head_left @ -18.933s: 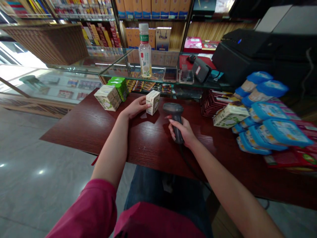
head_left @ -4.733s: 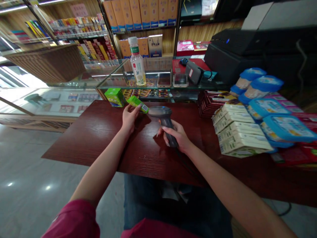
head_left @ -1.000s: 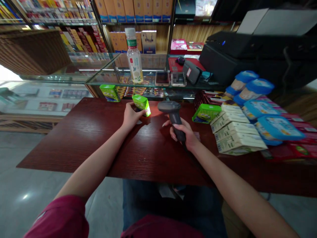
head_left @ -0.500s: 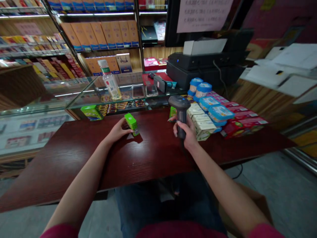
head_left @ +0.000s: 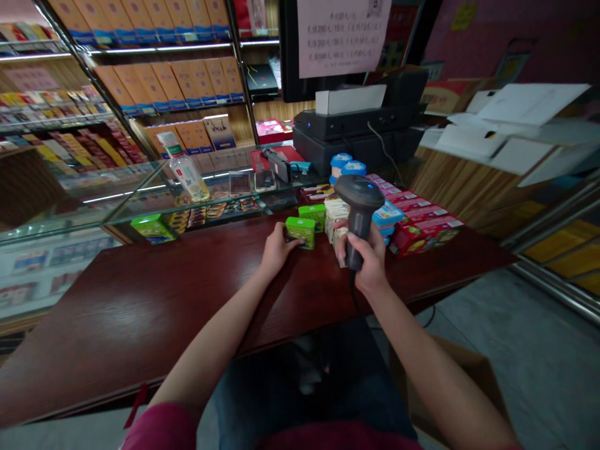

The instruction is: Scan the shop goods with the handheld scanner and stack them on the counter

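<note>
My left hand [head_left: 277,248] is closed around the left end of a small green box [head_left: 301,232], low over the dark red-brown table [head_left: 187,300]. Just behind it stands a second green box [head_left: 313,216], beside a row of cream-coloured packs [head_left: 334,219]. My right hand [head_left: 368,256] grips the handle of a dark grey barcode scanner [head_left: 359,209], its head up and a small blue light on top. The scanner partly hides the cream packs and some blue-lidded tubs [head_left: 388,214]. Farther left, another green box [head_left: 153,229] lies by the glass case.
Red and pink boxes [head_left: 424,225] stand in rows on the right. A bottle [head_left: 185,169] stands on the glass case [head_left: 135,194]. Behind are a black register machine [head_left: 347,140] and stocked shelves [head_left: 178,84]. An open cardboard box [head_left: 454,375] sits on the floor.
My left hand has carried the green box rightward, up to the second green box, and turned its broad face toward me. The scanner in my right hand has shifted slightly right. The camera view has turned right.
</note>
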A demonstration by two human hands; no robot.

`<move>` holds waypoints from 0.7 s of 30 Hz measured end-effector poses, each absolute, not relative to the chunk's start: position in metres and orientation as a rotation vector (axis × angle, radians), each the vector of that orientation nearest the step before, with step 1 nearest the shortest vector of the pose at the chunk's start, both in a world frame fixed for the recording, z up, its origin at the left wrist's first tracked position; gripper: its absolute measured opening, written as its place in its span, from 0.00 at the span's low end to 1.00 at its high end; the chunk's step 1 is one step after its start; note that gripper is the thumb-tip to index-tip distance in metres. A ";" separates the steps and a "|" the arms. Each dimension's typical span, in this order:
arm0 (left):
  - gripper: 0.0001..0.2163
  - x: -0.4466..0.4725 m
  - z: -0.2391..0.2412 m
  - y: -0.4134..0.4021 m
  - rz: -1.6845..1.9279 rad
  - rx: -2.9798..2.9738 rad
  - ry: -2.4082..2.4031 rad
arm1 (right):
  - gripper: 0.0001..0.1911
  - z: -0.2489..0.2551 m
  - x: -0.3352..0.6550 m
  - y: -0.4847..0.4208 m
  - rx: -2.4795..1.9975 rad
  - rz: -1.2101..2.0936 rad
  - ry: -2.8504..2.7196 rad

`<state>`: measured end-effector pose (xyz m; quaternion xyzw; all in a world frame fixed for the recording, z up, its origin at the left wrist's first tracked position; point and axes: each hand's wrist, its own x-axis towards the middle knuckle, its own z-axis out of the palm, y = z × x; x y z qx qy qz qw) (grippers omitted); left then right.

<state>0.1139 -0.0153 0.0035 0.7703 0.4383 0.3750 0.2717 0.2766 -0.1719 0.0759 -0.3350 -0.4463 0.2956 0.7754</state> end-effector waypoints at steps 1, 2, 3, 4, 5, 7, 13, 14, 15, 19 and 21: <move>0.21 0.124 0.005 -0.018 1.018 2.110 1.189 | 0.09 0.076 0.278 -0.173 -0.722 0.645 -0.962; 0.20 0.131 0.008 -0.021 1.018 2.158 1.215 | 0.10 0.076 0.279 -0.175 -0.717 0.654 -0.957; 0.20 0.137 0.012 -0.024 1.006 2.211 1.262 | 0.10 0.075 0.280 -0.176 -0.711 0.663 -0.951; 0.19 0.142 0.016 -0.026 0.976 2.264 1.323 | 0.11 0.075 0.281 -0.177 -0.705 0.671 -0.943; 0.19 0.145 0.020 -0.028 0.930 2.312 1.389 | 0.12 0.074 0.281 -0.178 -0.700 0.678 -0.934; 0.20 0.152 0.027 -0.031 0.826 2.380 1.489 | 0.14 0.072 0.279 -0.178 -0.703 0.695 -0.922; 0.19 0.163 0.026 -0.027 0.795 2.371 1.472 | 0.08 0.075 0.251 -0.163 -0.671 0.760 -0.865; 0.18 0.158 0.024 -0.024 0.827 2.361 1.421 | 0.08 0.076 0.243 -0.158 -0.653 0.792 -0.851; 0.17 0.150 0.021 -0.020 0.866 2.357 1.362 | 0.08 0.076 0.236 -0.152 -0.638 0.837 -0.842; 0.16 0.075 0.011 0.003 0.992 2.372 1.395 | 0.12 0.069 0.204 -0.118 -0.632 1.115 -0.862; 0.18 0.017 0.010 0.015 1.048 2.354 1.636 | 0.14 0.059 0.186 -0.096 -0.652 1.288 -0.891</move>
